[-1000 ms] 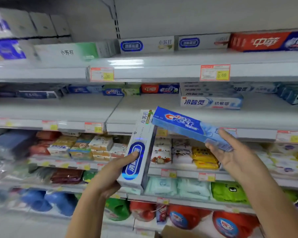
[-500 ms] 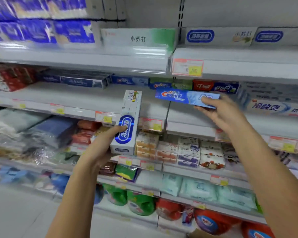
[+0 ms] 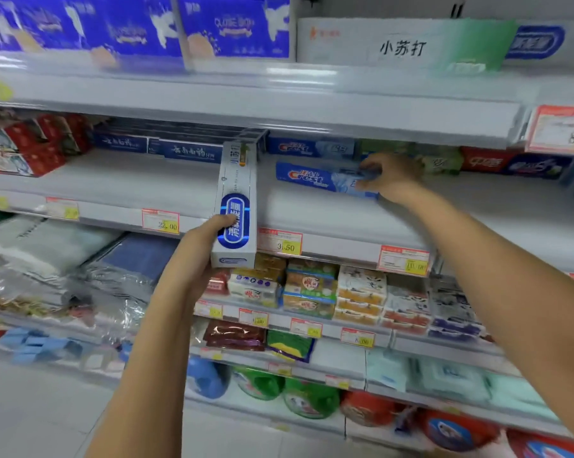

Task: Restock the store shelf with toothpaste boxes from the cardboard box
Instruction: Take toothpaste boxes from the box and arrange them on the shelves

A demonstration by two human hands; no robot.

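- On the middle shelf (image 3: 312,209), toward its back edge, the blue Crest box (image 3: 322,180) now lies lengthwise; half a second ago I still had it in the air in front of that shelf, so it has been carried in and lowered.
- My right hand (image 3: 389,178) grips the box's right end, fingers (image 3: 370,166) curled over the top and thumb below. I cannot tell whether the box fully rests on the shelf or is a touch above it.
- It sits just in front of another Crest box (image 3: 308,147) at the back edge, so I judge this is the matching slot and only the release and a push back remain.
- My left hand (image 3: 201,252) clasps the lower part of the white toothpaste box (image 3: 235,206), held upright in front of the shelf's front edge, thumb (image 3: 224,221) across its blue label.
- That makes 1 box nearly placed and 1 waiting; its match looks like the white and green box (image 3: 404,44) on the top shelf (image 3: 246,94).
- Price tags (image 3: 280,242) line the front edge. The cardboard box is not in view.
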